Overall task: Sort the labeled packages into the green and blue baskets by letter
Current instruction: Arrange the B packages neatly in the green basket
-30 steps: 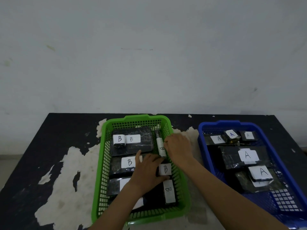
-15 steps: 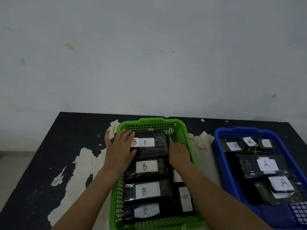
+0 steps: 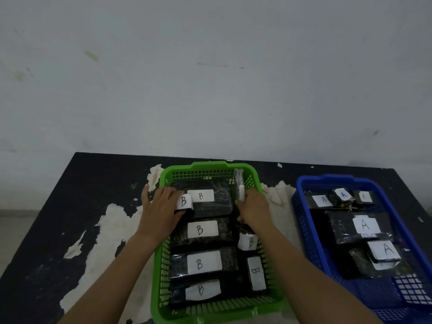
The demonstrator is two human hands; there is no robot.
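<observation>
Packages (image 3: 203,230) marked B are all in the green basket (image 3: 156,272), and the ones marked A lie in the blue basket (image 3: 327,178) beside it. A moment ago my left hand (image 3: 161,210) was in the middle of the green basket. Now it is at the far left corner. Its fingers lie almost straight on a small package (image 3: 184,202) and press it down. My right hand (image 3: 254,209) now holds a thin package (image 3: 239,183) up on its end by the right wall, fingers curled round its bottom. I think the sorting is done and I am only tidying. The packages are flat black blocks in shiny, crinkly wrap, each with a white paper label. Both baskets are hard plastic full of little holes. They sit on a dark table (image 3: 58,218) with peeling paint.
</observation>
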